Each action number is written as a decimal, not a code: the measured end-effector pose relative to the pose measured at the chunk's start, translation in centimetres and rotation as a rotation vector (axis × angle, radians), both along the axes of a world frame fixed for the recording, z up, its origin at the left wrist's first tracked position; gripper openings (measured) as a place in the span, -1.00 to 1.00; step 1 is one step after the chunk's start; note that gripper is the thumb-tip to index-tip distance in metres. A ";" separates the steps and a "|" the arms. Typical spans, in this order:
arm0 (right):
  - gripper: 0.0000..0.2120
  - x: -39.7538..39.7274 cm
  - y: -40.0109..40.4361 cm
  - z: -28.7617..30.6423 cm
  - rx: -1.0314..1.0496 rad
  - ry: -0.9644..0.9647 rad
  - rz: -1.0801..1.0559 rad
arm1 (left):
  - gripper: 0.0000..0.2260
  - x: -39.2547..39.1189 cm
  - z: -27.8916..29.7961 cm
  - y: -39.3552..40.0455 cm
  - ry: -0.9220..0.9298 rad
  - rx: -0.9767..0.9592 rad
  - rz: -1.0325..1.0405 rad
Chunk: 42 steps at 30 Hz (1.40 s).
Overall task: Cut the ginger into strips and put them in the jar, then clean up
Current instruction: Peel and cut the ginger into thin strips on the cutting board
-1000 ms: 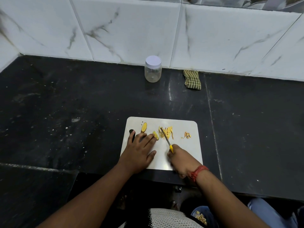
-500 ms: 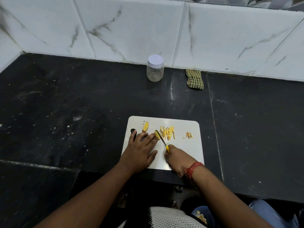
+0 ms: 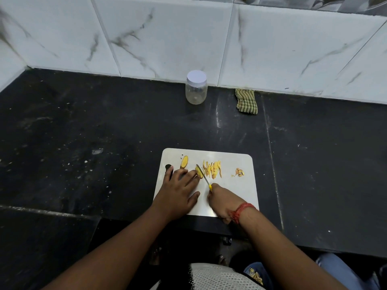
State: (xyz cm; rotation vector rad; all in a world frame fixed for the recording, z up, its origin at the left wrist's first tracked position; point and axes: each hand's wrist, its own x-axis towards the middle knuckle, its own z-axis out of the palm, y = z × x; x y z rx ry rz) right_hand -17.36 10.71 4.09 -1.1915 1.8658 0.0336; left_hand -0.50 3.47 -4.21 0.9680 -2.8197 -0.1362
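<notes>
A white cutting board (image 3: 236,197) lies on the black counter near its front edge. My left hand (image 3: 178,191) rests flat on the board, its fingertips pressing a small ginger piece (image 3: 199,172). My right hand (image 3: 224,200) grips a yellow-handled knife (image 3: 204,176) whose blade sits on that piece. Cut ginger strips (image 3: 213,168) lie just right of the blade. A ginger slice (image 3: 184,162) lies at the board's back left, and peel scraps (image 3: 238,172) at the right. A clear jar (image 3: 196,87) with its white lid on stands by the wall.
A folded green checked cloth (image 3: 246,101) lies by the wall, right of the jar. The black counter (image 3: 94,132) is speckled with white bits. A marble-tiled wall (image 3: 167,38) rises behind. The counter steps down at the front left.
The knife has shifted left from the strip pile onto the ginger piece under my left fingertips. My right hand followed it. The view has moved slightly.
</notes>
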 end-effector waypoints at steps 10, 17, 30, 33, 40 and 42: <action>-0.75 -0.2 2.9 0.0 -0.022 0.012 0.017 | -0.56 0.0 -0.1 0.0 0.010 -0.002 0.004; -0.72 -0.3 4.0 -0.5 0.014 0.049 0.012 | -0.56 0.0 -0.2 0.1 0.018 -0.001 0.009; -0.94 -0.3 3.6 0.8 -0.163 -0.038 -0.037 | -0.55 0.0 -0.1 0.1 0.013 0.007 0.009; -0.93 -0.6 3.1 0.7 -0.149 -0.047 -0.056 | -0.55 0.1 -0.1 0.1 -0.001 0.013 0.014; -0.88 -1.0 4.2 1.6 0.091 -0.678 -0.558 | -0.55 0.1 0.0 0.0 -0.001 0.022 0.012; -0.81 -1.6 4.3 1.5 0.147 -0.848 -0.642 | -0.55 0.1 -0.1 0.0 0.004 0.028 0.009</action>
